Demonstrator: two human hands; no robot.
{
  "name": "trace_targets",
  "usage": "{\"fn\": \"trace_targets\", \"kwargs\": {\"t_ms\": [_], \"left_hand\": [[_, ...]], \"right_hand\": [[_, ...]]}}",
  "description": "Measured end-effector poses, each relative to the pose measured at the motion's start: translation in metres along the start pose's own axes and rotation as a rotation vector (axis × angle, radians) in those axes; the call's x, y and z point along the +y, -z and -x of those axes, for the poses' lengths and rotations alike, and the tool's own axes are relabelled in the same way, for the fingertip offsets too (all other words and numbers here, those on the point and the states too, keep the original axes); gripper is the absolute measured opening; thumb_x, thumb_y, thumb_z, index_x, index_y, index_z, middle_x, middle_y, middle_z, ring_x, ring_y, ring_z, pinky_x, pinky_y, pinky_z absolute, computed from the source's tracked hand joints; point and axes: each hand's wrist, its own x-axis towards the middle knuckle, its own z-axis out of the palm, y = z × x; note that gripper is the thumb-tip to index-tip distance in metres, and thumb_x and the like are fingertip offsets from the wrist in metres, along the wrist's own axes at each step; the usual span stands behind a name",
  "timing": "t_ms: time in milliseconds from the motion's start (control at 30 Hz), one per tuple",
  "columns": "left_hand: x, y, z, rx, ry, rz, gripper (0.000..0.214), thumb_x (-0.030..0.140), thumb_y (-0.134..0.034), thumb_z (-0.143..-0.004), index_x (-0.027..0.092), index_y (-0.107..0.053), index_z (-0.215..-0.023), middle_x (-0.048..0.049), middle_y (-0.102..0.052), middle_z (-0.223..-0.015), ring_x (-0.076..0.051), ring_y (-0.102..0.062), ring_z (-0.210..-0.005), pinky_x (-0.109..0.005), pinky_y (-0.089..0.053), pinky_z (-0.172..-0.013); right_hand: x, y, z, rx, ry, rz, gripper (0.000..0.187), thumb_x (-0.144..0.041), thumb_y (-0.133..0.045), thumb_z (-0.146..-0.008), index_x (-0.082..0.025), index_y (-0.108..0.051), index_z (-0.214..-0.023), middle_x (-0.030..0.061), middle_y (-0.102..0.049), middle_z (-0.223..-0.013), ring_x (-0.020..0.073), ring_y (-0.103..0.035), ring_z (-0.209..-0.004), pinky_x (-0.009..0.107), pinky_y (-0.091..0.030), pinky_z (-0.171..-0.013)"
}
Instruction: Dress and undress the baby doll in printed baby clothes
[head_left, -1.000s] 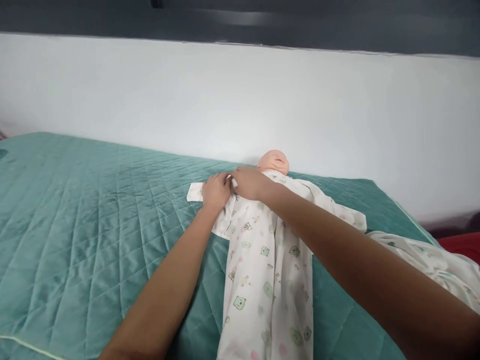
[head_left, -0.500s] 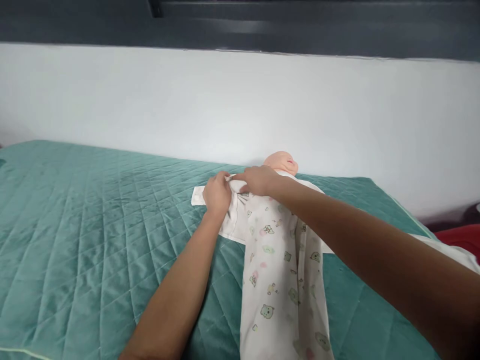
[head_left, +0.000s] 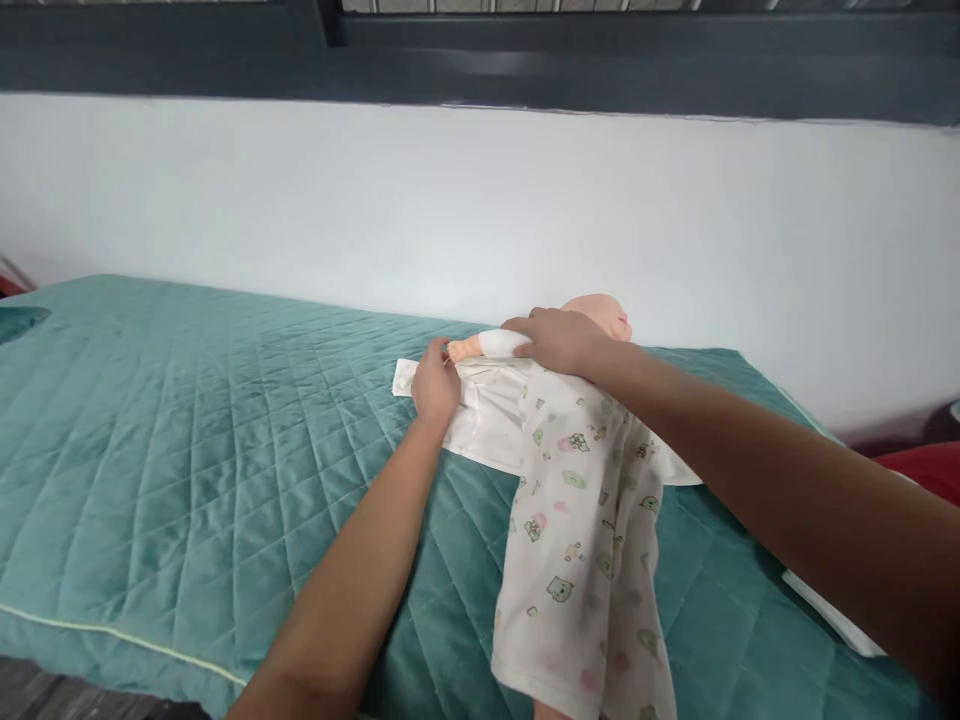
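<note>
A baby doll lies on its back, its pink head point(head_left: 598, 308) near the wall. Over its body is a white baby gown point(head_left: 574, 520) printed with green and pink animals. The doll's arm, with a white undersleeve point(head_left: 501, 343) and bare hand point(head_left: 463, 348), points left above the gown's spread sleeve point(head_left: 487, 410). My left hand point(head_left: 437, 385) is closed on that sleeve beside the doll's hand; its fingertips are partly hidden. My right hand point(head_left: 562, 340) is closed round the doll's upper arm near the shoulder.
A green quilted cover point(head_left: 225, 450) lies beneath the doll, bordered behind by a white wall point(head_left: 300, 200) with a dark frame point(head_left: 525, 65) above. White cloth point(head_left: 832, 610) lies under my right forearm. Something red point(head_left: 922, 480) sits at the right edge.
The doll's hand and white-sleeved forearm have come into sight above the gown's sleeve. My right hand has shifted right toward the shoulder. The gown's lower hem now shows.
</note>
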Motion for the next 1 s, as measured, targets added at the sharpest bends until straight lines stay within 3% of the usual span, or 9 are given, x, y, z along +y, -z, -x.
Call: {"fn": "trace_targets", "kwargs": {"t_ms": [100,200,300,367,533,667,733,833,1000], "left_hand": [[0.006,0.002,0.005,0.057,-0.037,-0.104,0.056,0.013,-0.050,-0.086,0.020,-0.045,-0.142,-0.0143,-0.058,-0.140,-0.030,-0.056,-0.127,-0.041,-0.048,-0.098],[0.014,0.002,0.009,0.064,-0.176,-0.328,0.055,0.012,-0.052,-0.086,0.021,-0.048,-0.140,-0.0160,-0.056,-0.142,-0.034,-0.048,-0.134,-0.053,-0.036,-0.112],[0.018,-0.003,0.010,-0.065,-0.381,-0.431,0.052,0.013,-0.054,-0.087,0.022,-0.050,-0.138,-0.0142,-0.059,-0.138,-0.033,-0.048,-0.133,-0.054,-0.025,-0.118],[0.018,-0.006,0.009,-0.155,-0.440,-0.434,0.051,0.018,-0.057,-0.088,0.021,-0.050,-0.138,-0.0134,-0.062,-0.133,-0.032,-0.050,-0.129,-0.050,-0.031,-0.114],[0.016,-0.010,0.008,-0.168,-0.409,-0.489,0.044,0.023,-0.051,-0.093,0.022,-0.053,-0.137,-0.0127,-0.064,-0.131,-0.033,-0.055,-0.122,-0.045,-0.042,-0.098],[0.012,-0.006,0.007,-0.094,-0.348,-0.528,0.043,0.019,-0.048,-0.093,0.022,-0.055,-0.135,-0.0129,-0.064,-0.131,-0.033,-0.056,-0.122,-0.046,-0.043,-0.097],[0.008,-0.004,0.005,-0.053,-0.294,-0.531,0.042,0.021,-0.048,-0.094,0.022,-0.055,-0.135,-0.0136,-0.064,-0.131,-0.034,-0.056,-0.123,-0.047,-0.043,-0.097],[0.005,-0.005,0.002,-0.006,-0.240,-0.541,0.041,0.025,-0.046,-0.095,0.021,-0.055,-0.135,-0.0146,-0.064,-0.131,-0.035,-0.055,-0.124,-0.048,-0.043,-0.098],[0.007,-0.003,0.007,0.000,-0.191,-0.558,0.043,0.021,-0.048,-0.091,0.021,-0.055,-0.134,-0.0146,-0.064,-0.132,-0.036,-0.054,-0.125,-0.052,-0.042,-0.104]], "right_hand": [[-0.009,-0.008,-0.009,-0.035,0.058,-0.042,0.042,-0.040,-0.054,-0.096,-0.033,-0.058,-0.137,0.0087,-0.068,-0.122,0.0281,-0.065,-0.103,0.035,-0.044,-0.077],[-0.022,-0.018,-0.020,-0.064,0.067,-0.040,0.043,-0.040,-0.056,-0.094,-0.031,-0.058,-0.137,0.0094,-0.069,-0.122,0.0294,-0.065,-0.106,0.035,-0.046,-0.077],[-0.029,-0.023,-0.023,-0.077,0.095,-0.038,0.039,-0.036,-0.058,-0.093,-0.026,-0.061,-0.131,0.0108,-0.070,-0.119,0.0305,-0.066,-0.106,0.036,-0.047,-0.079],[-0.028,-0.023,-0.017,-0.013,0.118,-0.081,0.033,-0.032,-0.056,-0.094,-0.023,-0.065,-0.124,0.0109,-0.070,-0.121,0.0302,-0.065,-0.110,0.037,-0.049,-0.083],[0.008,-0.027,0.027,0.425,0.000,-0.417,0.031,-0.029,-0.049,-0.096,-0.023,-0.069,-0.119,0.0075,-0.069,-0.127,0.0273,-0.062,-0.116,0.044,-0.048,-0.099],[0.052,-0.067,0.071,0.698,-0.328,-0.588,0.032,-0.031,-0.051,-0.092,-0.020,-0.069,-0.117,0.0112,-0.070,-0.123,0.0305,-0.063,-0.114,0.050,-0.048,-0.100],[0.067,-0.095,0.088,0.716,-0.438,-0.537,0.038,-0.030,-0.053,-0.089,-0.017,-0.066,-0.123,0.0149,-0.068,-0.126,0.0332,-0.060,-0.119,0.053,-0.045,-0.105],[0.072,-0.124,0.101,0.672,-0.438,-0.407,0.043,-0.025,-0.051,-0.088,-0.016,-0.063,-0.128,0.0159,-0.067,-0.129,0.0345,-0.057,-0.123,0.055,-0.042,-0.108],[0.068,-0.126,0.101,0.656,-0.395,-0.313,0.055,-0.006,-0.040,-0.082,-0.019,-0.062,-0.131,0.0118,-0.068,-0.131,0.0314,-0.057,-0.125,0.051,-0.041,-0.109]]}}
